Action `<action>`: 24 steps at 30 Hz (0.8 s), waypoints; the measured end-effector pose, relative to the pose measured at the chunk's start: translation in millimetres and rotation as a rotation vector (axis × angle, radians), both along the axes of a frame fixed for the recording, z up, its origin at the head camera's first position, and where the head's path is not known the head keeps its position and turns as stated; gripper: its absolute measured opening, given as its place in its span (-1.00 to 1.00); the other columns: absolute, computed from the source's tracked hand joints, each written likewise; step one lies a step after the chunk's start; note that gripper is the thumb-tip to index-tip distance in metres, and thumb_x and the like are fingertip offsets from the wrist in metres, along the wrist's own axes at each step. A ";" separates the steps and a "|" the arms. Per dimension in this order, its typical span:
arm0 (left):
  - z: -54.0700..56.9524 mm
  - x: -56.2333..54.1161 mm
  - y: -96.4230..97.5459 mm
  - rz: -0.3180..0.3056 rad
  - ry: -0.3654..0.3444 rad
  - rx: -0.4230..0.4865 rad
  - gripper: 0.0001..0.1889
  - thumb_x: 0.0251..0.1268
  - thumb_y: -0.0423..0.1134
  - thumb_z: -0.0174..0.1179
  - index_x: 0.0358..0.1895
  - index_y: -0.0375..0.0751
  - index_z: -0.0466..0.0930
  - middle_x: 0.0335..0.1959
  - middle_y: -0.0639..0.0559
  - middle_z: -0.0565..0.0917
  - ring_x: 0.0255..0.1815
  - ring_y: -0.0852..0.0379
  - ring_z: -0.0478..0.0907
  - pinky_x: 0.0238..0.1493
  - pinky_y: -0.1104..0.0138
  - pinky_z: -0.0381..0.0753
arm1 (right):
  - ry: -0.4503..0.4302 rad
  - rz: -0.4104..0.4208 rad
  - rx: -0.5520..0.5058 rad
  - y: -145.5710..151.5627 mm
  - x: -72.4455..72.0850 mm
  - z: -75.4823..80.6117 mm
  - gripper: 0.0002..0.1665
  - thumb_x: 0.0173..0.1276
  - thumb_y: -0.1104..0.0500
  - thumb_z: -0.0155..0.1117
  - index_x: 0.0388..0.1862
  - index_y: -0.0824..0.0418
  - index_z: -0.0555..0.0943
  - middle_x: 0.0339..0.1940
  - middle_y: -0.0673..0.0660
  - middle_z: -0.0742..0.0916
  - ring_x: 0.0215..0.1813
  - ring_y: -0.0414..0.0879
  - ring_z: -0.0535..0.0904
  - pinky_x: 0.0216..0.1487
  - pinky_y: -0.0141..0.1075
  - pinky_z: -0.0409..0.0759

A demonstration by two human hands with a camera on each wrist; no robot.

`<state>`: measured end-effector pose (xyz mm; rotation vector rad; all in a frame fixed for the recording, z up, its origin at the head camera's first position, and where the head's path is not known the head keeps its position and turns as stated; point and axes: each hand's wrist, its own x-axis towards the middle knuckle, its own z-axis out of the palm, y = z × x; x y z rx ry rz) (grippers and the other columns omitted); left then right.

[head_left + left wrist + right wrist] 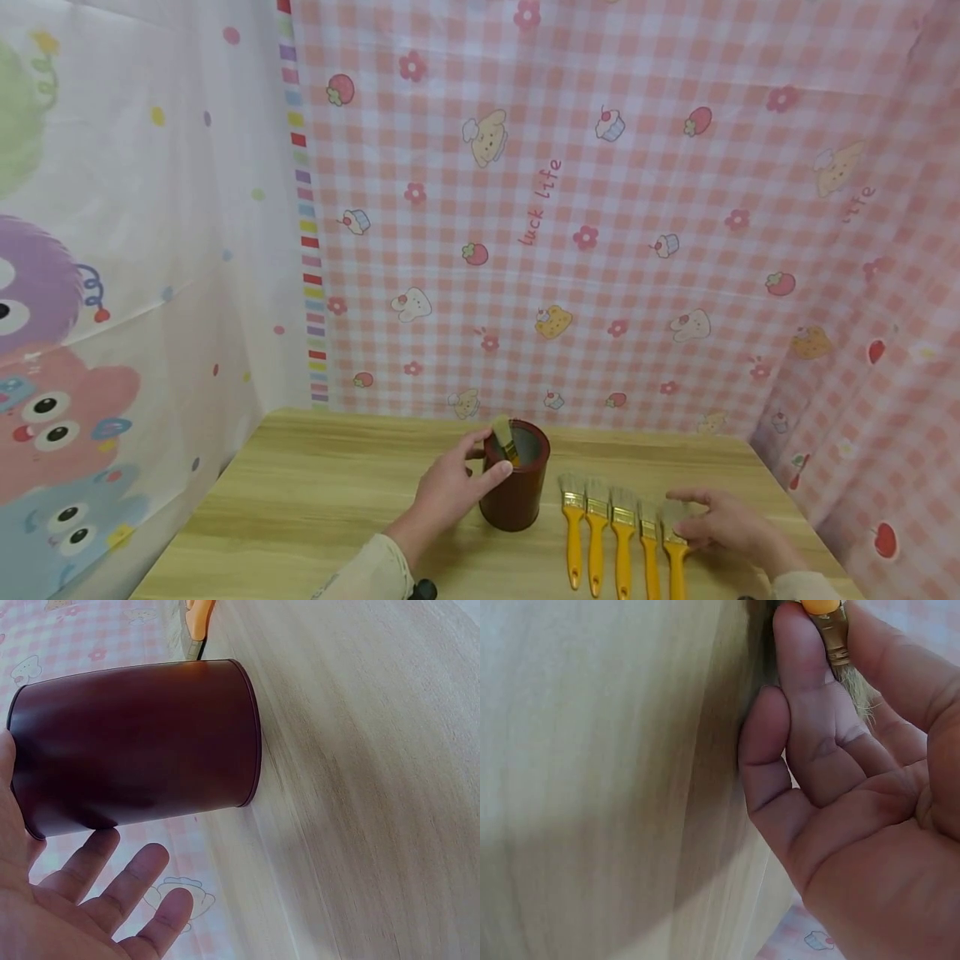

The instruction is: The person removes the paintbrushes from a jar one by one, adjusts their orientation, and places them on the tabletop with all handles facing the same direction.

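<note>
A dark brown cylindrical cup [513, 502] stands upright on the table, with a paintbrush [503, 432] inside, bristles up at the rim. My left hand [452, 481] holds the cup near its top, thumb on the near side; in the left wrist view its lower fingers [154, 862] spread along the cup wall. To the right, several yellow-handled paintbrushes [622, 542] lie in a row, bristles pointing away. My right hand [723, 523] pinches the rightmost paintbrush [677, 567] near its metal ferrule. The right wrist view shows that ferrule [834, 637] between thumb and fingers.
The wood-grain table [322, 483] meets a pink checked cloth [450, 350] at its back edge. A white cartoon-print cloth [195, 333] hangs on the left, and more pink cloth [915, 433] closes off the right side.
</note>
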<state>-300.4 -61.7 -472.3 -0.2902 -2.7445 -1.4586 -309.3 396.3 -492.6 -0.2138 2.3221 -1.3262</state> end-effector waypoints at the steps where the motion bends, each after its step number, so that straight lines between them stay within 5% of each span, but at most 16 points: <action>1: 0.5 0.3 -0.1 0.000 0.001 -0.001 -0.22 0.43 0.39 0.26 0.63 0.26 0.35 0.44 -0.10 0.65 0.24 -0.27 0.72 0.14 -0.20 0.72 | 0.007 -0.005 0.022 -1.1 -1.0 -0.2 -0.13 0.54 0.17 0.40 0.61 0.55 0.24 -0.58 -0.02 0.67 -0.48 -0.17 0.60 -0.34 -0.26 0.69; 9: 1.7 0.6 -0.9 -0.004 -0.001 0.004 -0.22 0.44 0.40 0.25 0.63 0.27 0.34 0.45 -0.11 0.64 0.24 -0.28 0.71 0.13 -0.20 0.72 | 0.073 -0.027 0.183 -12.6 -6.5 3.8 -0.21 0.53 0.18 0.42 0.51 0.59 0.35 -0.18 0.15 0.82 -0.27 -0.07 0.76 -0.14 -0.15 0.80; 16: -0.2 0.6 -0.7 0.007 0.000 -0.003 -0.22 0.44 0.39 0.25 0.63 0.27 0.34 0.45 -0.09 0.65 0.23 -0.27 0.71 0.11 -0.20 0.72 | 0.058 -0.106 0.266 -21.3 -6.2 0.6 -0.26 0.50 0.16 0.46 0.51 0.46 0.45 -0.38 0.08 0.65 -0.37 -0.13 0.61 -0.25 -0.24 0.70; 24: 1.7 2.7 0.4 0.001 -0.004 -0.002 -0.21 0.42 0.39 0.27 0.63 0.26 0.34 0.44 -0.10 0.65 0.23 -0.28 0.71 0.10 -0.20 0.72 | 0.062 -0.063 0.218 -13.3 -5.4 -2.5 -0.19 0.51 0.12 0.46 0.55 0.49 0.39 -0.48 0.00 0.62 -0.46 -0.19 0.52 -0.41 -0.36 0.55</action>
